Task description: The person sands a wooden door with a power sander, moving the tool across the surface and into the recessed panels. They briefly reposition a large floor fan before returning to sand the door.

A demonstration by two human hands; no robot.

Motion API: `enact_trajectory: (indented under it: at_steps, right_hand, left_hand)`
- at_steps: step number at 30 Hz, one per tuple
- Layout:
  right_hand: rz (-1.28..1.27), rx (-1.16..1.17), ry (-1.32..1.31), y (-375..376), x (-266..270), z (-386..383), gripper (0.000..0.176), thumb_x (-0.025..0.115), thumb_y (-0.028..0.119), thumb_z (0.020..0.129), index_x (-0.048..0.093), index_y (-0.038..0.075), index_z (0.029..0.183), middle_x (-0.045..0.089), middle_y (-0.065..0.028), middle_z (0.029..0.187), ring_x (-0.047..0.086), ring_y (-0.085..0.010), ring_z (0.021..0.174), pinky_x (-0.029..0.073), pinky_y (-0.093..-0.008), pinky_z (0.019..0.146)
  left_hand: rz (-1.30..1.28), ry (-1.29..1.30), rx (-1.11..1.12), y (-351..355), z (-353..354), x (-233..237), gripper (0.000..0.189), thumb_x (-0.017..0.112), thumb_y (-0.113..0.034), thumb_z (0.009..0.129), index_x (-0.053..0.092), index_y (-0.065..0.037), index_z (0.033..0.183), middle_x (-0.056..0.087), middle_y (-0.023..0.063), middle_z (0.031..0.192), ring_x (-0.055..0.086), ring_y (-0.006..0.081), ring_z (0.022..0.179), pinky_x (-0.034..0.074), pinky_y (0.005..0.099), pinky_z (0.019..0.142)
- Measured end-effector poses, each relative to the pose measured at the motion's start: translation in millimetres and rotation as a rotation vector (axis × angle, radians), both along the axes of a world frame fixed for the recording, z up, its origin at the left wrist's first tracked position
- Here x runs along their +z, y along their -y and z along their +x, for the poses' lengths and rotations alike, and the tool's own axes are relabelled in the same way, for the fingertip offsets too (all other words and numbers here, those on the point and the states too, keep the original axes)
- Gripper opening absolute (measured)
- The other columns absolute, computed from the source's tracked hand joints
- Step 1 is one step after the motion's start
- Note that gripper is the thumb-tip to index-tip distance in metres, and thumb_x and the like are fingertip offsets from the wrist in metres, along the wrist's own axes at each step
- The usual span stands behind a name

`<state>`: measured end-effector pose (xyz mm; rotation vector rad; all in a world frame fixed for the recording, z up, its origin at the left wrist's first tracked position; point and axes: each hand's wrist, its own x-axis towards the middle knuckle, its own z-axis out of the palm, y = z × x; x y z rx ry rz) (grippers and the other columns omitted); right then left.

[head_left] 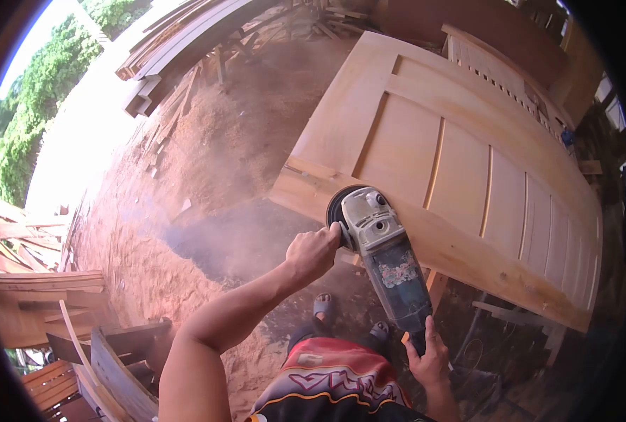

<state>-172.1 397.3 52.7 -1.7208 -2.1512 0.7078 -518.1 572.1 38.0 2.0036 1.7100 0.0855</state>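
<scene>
Shirt (327,383) with red and black print is being seen closest, at the bottom edge of the view, with two sandalled feet (325,306) just beyond it on the dirt. Left hand (313,252) is being closed round the side grip at the head of the grinder (387,257), fingers curled tight. Right hand (429,359) is being wrapped round the rear end of the grinder body; its fingers are being hidden underneath, so how hard they are clenching cannot be told. Neither hand is being spread.

Grinder is being held at the near long edge of the door (460,169), close to its near left corner, and the dark disc (335,207) is being pressed against that edge. Door is being carried flat on supports, which are mostly hidden. Fine dust is being thrown out below the disc, over the ground (207,141).

Judgement: this is best being done with the disc laid flat to the edge and run steadily along the grain, light even pressure being given by both hands, so that no hollow is being cut into the wood.
</scene>
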Motion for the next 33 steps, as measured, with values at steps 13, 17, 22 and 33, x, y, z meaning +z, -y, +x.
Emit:
enact_trajectory:
  at_steps: [13,17,22,33]
  right_hand:
    - [-0.029,-0.314,0.024,115.3,7.8,211.7,0.083,0.076,0.017,0.085,0.037,-0.003,0.155,0.057,-0.0314,0.141,0.059,-0.0495,0.124,0.05,-0.0495,0.103]
    - [-0.09,-0.457,0.01,124.3,12.0,238.9,0.083,0.073,0.016,0.087,0.033,-0.004,0.157,0.052,-0.0319,0.146,0.054,-0.0484,0.132,0.047,-0.0479,0.108]
    - [-0.083,-0.362,0.092,91.3,26.8,209.5,0.081,0.073,0.018,0.089,0.034,-0.002,0.157,0.055,-0.0311,0.143,0.058,-0.0477,0.128,0.049,-0.0479,0.105]
    - [0.049,0.048,-0.138,-57.9,-8.1,3.6,0.086,0.075,0.032,0.091,0.029,0.025,0.163,0.064,-0.0237,0.085,0.069,-0.0449,0.076,0.057,-0.0524,0.069]
  left_hand:
    - [0.037,0.027,-0.307,30.5,271.4,2.1,0.011,0.055,-0.006,0.093,0.051,-0.001,0.102,0.072,0.0209,0.091,0.075,0.0368,0.084,0.061,0.047,0.067]
    - [0.187,0.142,-0.382,24.2,321.4,-10.0,0.013,0.053,-0.006,0.094,0.051,0.0,0.105,0.069,0.0218,0.096,0.073,0.0396,0.085,0.059,0.0497,0.071]
    - [0.239,0.035,-0.365,10.5,287.8,-10.4,0.01,0.055,-0.009,0.095,0.051,-0.003,0.103,0.071,0.0164,0.089,0.075,0.0328,0.082,0.061,0.044,0.067]
    - [0.18,-0.123,0.059,-48.2,-0.2,-15.0,0.023,0.061,-0.013,0.092,0.055,-0.006,0.113,0.07,0.0284,0.084,0.069,0.0495,0.081,0.054,0.0595,0.072]
